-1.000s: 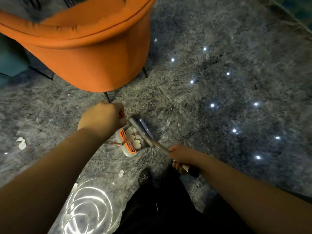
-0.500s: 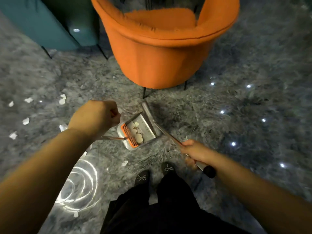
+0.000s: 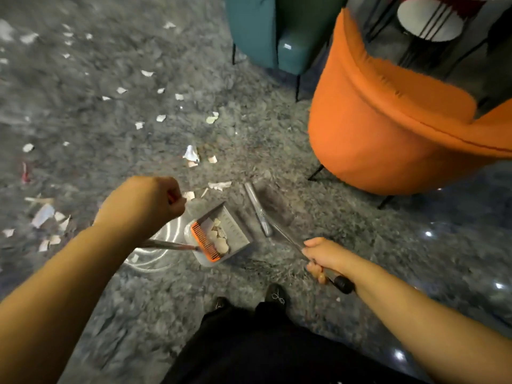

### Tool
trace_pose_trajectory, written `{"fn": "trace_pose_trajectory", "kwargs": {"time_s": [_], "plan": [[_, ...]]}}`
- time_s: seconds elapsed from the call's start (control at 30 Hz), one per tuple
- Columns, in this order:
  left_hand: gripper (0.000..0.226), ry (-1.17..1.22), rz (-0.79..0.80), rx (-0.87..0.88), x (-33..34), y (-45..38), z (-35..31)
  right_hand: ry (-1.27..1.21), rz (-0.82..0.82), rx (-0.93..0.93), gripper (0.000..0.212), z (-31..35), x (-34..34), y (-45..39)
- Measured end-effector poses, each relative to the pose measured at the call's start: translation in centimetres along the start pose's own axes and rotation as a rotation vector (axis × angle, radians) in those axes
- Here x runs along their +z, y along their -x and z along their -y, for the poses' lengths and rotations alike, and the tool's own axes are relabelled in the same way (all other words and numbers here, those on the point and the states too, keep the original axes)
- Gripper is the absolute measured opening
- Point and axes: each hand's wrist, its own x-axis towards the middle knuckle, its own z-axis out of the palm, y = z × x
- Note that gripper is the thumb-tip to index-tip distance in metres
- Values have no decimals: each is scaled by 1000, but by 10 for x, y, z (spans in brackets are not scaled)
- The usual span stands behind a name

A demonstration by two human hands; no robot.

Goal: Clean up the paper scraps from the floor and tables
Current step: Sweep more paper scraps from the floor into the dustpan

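Note:
My left hand (image 3: 142, 205) grips the long handle of a grey dustpan (image 3: 235, 236) with an orange comb edge; several paper scraps lie inside the pan. My right hand (image 3: 322, 254) grips the broom handle (image 3: 340, 284), and the broom head (image 3: 260, 210) rests on the floor just right of the pan. White paper scraps (image 3: 191, 154) are scattered over the grey marbled floor ahead and to the left, with a cluster (image 3: 45, 218) at the far left.
An orange armchair (image 3: 388, 128) stands close on the right, with thin black legs. A teal chair (image 3: 274, 31) stands behind it at the top centre. My feet in dark shoes (image 3: 274, 296) are just behind the dustpan. Open floor stretches to the left.
The view has swung left: the orange chair has shifted to the right and more scattered scraps have come into view. Both hands keep their grips; the broom head now lies apart from the pan.

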Motion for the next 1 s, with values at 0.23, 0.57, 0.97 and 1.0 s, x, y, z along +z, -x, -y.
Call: {"fn": "trace_pose_trajectory", "kwargs": {"time_s": [0.23, 0.57, 0.97, 1.0], "plan": [[12, -22, 35, -205, 4, 57, 61, 141, 4, 28, 40, 19, 37, -25], [14, 27, 104, -313, 43, 88, 103, 387, 58, 106, 29, 25, 102, -44], [13, 64, 89, -331, 51, 108, 130, 359, 232, 123, 44, 21, 148, -28], [13, 67, 86, -339, 50, 109, 134, 357, 233, 120, 44, 22, 148, -23]]}}
